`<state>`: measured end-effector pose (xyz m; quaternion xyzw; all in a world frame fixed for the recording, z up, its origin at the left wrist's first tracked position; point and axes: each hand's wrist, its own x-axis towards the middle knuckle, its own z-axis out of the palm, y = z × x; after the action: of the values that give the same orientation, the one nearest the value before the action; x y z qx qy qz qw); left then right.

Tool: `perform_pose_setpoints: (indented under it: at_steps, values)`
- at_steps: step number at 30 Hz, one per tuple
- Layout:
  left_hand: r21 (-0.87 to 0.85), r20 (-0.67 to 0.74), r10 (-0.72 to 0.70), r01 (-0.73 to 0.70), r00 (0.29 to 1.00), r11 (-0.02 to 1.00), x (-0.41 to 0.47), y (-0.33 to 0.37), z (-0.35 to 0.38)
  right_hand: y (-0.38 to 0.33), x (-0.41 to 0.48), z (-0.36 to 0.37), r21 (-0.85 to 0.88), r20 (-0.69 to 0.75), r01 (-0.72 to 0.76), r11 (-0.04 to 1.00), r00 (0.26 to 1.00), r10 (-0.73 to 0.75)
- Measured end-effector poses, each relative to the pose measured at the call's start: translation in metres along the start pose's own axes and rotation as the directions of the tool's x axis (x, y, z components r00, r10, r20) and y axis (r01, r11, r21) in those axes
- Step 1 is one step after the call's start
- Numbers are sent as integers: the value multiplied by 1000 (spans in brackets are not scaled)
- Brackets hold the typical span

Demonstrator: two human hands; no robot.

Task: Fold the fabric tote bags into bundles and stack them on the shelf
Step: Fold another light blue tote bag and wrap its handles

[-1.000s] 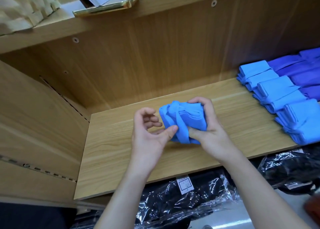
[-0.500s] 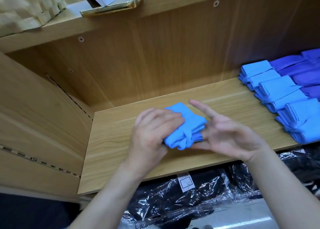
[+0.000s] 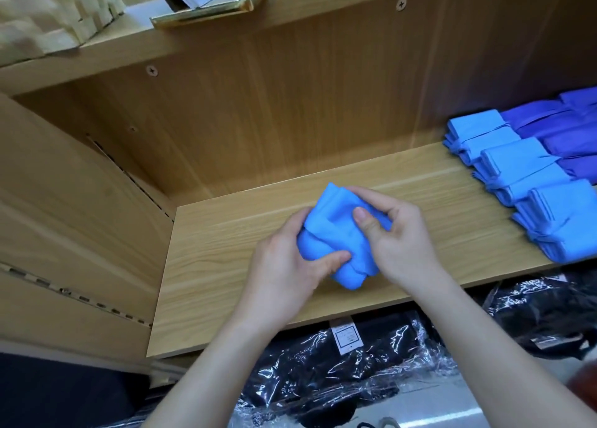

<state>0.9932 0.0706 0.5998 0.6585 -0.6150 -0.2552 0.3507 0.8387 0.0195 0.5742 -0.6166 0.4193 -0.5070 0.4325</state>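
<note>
Both hands grip a soft, crumpled blue fabric bundle (image 3: 336, 237) over woodgrain shelf (image 3: 226, 266).

The shelf (image 3: 213, 305) lies bare across its left half; stacked blue bundles (image 3: 517, 165) crowd the right end, a side panel (image 3: 80, 220) walls the left, and an upper board (image 3: 290, 14) closes overhead.

Wood-grain back panel (image 3: 290, 104), screw heads visible. Left side panel (image 3: 64, 217) carries slotted metal strips. Light oak shelf (image 3: 226, 298). Upper board (image 3: 97, 56) holds woven basket (image 3: 48, 7) and gold-edged frame (image 3: 210, 7). Black plastic-wrapped packs (image 3: 339, 372) lie below on pale floor (image 3: 468, 405).
</note>
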Motion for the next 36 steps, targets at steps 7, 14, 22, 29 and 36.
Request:
perform_pose_setpoints:
  at_steps: [7,14,22,29,36]
  values:
    - [-236,3,-114,112,993,965,15,7,14,11,-9,7,-67,82,105,992,992,-99]
    - [-511,79,-81,110,994,852,14,-1,6,5,-4,-11,-23,414,8,1000,910,2]
    - [-518,230,54,75,972,852,12,-17,-6,-8,-3,-16,-207,423,156,966,904,-55]
    - [-804,215,-93,230,972,548,5,-29,9,2,-9,-14,397,281,-312,863,936,210]
    - [-708,420,-63,371,905,601,2,-32,5,-2,-28,-19,416,240,-412,811,910,339]
